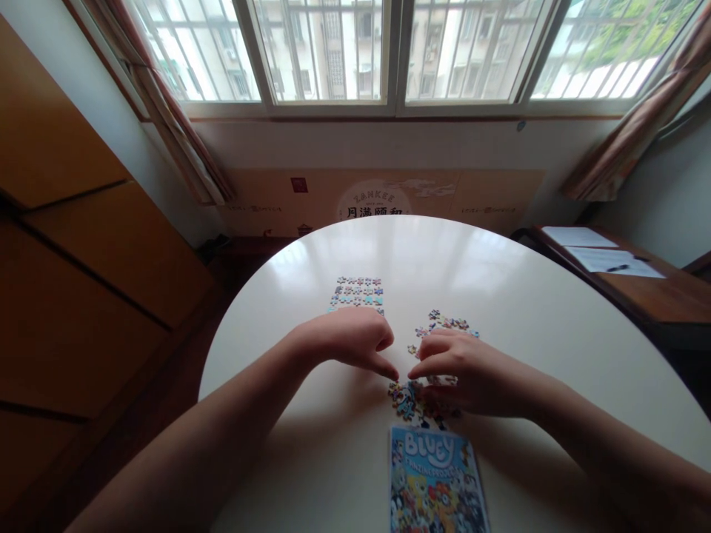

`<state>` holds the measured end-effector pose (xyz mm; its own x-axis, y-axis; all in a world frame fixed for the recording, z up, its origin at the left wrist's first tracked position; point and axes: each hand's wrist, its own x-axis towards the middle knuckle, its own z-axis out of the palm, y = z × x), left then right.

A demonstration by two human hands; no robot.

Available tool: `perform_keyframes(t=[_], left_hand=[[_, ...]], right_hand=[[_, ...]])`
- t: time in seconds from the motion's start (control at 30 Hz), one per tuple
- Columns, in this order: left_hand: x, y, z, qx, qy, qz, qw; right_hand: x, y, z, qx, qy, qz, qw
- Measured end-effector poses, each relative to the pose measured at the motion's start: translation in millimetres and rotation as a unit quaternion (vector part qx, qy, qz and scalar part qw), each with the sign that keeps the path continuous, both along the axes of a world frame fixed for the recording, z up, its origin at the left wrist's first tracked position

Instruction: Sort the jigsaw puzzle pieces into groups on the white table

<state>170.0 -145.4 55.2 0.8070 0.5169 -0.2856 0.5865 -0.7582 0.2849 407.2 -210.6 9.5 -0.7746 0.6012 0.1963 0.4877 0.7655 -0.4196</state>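
My left hand (360, 334) is above the table, its fingers curled under and its thumb pointing down toward the loose jigsaw puzzle pieces (404, 400). Whatever its curled fingers hold, if anything, is hidden. Over the pile my right hand (460, 364) reaches in from the right, fingers bent and apart, covering some pieces. More scattered pieces (444, 320) lie just beyond it. Farther back on the left, several pieces stand in neat rows (358, 290), partly covered by my left hand. Nearest me lies a flat, colourful picture (436, 481) lettered "Bluey".
A white round table (266, 318) bears all the pieces. At the right, a wooden side table (666, 296) holds papers (605, 259) and pens. Behind are a printed cardboard panel (255, 196), curtains and barred windows; wooden cabinets (83, 296) stand at the left.
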Motion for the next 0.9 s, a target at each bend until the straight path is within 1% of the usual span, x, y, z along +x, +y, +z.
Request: perform_keyframes(t=[0.3, 0.47, 0.6, 0.73, 0.9], left_hand=[[5.1, -0.7, -8.0, -0.012, 0.017, 0.005, 1.000], [3.4, 0.6, -5.9, -0.003, 0.016, 0.010, 1.000], [2.0, 2.4, -4.2, 0.006, 0.028, 0.031, 0.999], [2.8, 2.4, -3.5, 0.019, 0.031, 0.044, 0.998], [4.0, 2.8, -2.6, 0.041, 0.033, 0.046, 0.998]], right_hand=[[-8.5, -0.5, -4.8, 0.009, 0.009, 0.006, 1.000], [-8.7, -1.5, -3.7, 0.018, 0.011, -0.003, 1.000], [-7.2, 0.0, -5.3, 0.025, 0.015, -0.004, 1.000], [0.0, 4.8, -3.6, 0.037, 0.031, -0.020, 0.999], [18.6, 14.2, 5.6, 0.057, 0.030, -0.062, 0.996]])
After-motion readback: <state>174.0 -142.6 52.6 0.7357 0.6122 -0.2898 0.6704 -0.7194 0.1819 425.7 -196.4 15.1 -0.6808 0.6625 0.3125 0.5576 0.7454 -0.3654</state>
